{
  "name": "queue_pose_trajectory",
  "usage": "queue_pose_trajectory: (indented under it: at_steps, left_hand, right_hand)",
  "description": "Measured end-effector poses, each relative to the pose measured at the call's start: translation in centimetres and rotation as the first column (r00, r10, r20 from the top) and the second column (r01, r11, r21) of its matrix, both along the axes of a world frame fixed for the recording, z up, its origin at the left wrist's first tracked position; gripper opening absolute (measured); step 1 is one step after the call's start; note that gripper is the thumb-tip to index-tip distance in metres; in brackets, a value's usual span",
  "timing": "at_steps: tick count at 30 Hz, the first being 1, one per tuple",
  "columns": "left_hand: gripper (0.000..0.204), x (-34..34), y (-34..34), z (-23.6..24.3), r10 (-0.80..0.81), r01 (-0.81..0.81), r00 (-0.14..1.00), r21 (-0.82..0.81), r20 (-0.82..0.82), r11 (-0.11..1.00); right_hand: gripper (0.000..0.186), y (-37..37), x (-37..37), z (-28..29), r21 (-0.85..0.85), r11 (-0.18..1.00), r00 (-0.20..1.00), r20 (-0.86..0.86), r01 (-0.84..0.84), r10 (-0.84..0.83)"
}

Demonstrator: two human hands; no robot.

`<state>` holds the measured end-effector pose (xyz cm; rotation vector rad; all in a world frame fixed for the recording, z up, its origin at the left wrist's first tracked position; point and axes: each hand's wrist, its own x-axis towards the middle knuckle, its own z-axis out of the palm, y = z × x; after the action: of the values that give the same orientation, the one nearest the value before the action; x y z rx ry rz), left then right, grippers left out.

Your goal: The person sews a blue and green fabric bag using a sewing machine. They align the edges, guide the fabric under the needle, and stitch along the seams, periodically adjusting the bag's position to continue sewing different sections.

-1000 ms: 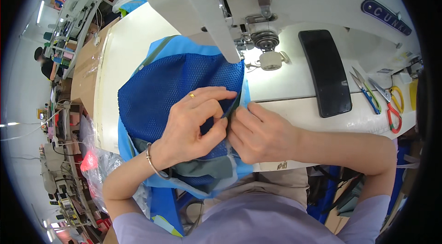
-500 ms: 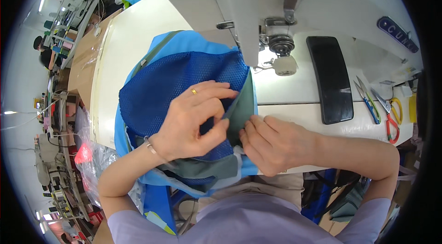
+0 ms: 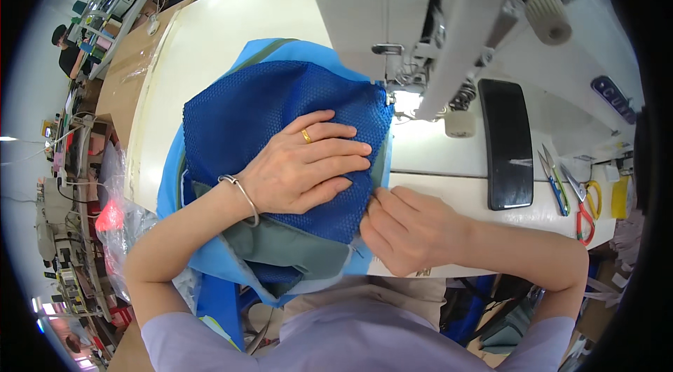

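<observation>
My left hand (image 3: 301, 165) lies flat on dark blue mesh fabric (image 3: 242, 130), fingers extended toward the right. This layer rests on light blue fabric (image 3: 321, 53) with grey-green panels (image 3: 280, 239). My right hand (image 3: 405, 230) has its fingers curled and pinched on the mesh's lower right edge. The mesh's upper right corner reaches the presser foot (image 3: 392, 97) of a white sewing machine (image 3: 350, 4), beside a lit needle area. Whether the corner is under the foot, I cannot tell.
A black phone (image 3: 508, 144), thread snips (image 3: 557, 190) and red-and-yellow handled scissors (image 3: 585, 221) lie right on the white table (image 3: 196, 21). A cardboard surface (image 3: 119, 98) and crumpled plastic (image 3: 126, 225) are left. A person (image 3: 69, 56) is near shelving with machines at far left.
My left hand has flattened onto the mesh, which now covers much of the grey-green strip at the right edge. My right hand moved slightly down. The view of the machine has shifted.
</observation>
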<state>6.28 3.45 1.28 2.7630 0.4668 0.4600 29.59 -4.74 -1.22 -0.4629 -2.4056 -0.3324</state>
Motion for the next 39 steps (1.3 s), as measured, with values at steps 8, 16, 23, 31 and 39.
queue_pose_trajectory:
  at_steps: [8, 16, 23, 31, 39]
  left_hand:
    - [0.036, 1.1, -1.2, 0.1, 0.024, -0.024, 0.997, 0.003, 0.078, 1.000]
    - [0.037, 1.8, -2.2, 0.2, 0.065, -0.064, 0.995, -0.018, 0.072, 0.998]
    - [0.036, 2.0, -1.7, 0.0, 0.063, -0.064, 0.993, 0.008, 0.099, 0.998]
    - [0.038, 2.6, 0.7, -0.8, 0.021, -0.033, 0.990, 0.082, 0.140, 0.996]
    - [0.034, -2.1, 0.2, 5.5, 0.222, -0.235, 0.966, 0.095, 0.136, 0.967]
  right_hand:
    - [0.021, -0.4, 1.5, 1.0, -0.061, 0.998, 0.995, 0.093, -0.026, 0.032]
    - [0.024, -0.9, 2.6, 1.6, -0.067, 0.997, 0.982, 0.181, -0.036, 0.048]
    - [0.023, -0.6, 2.8, 1.9, -0.063, 0.998, 0.977, 0.210, -0.022, 0.035]
    - [0.023, 0.3, 3.0, 1.1, -0.091, 0.991, 0.982, 0.173, 0.095, -0.078]
    - [0.025, -0.3, 3.1, 0.9, -0.147, 0.982, 0.983, 0.158, 0.121, -0.097]
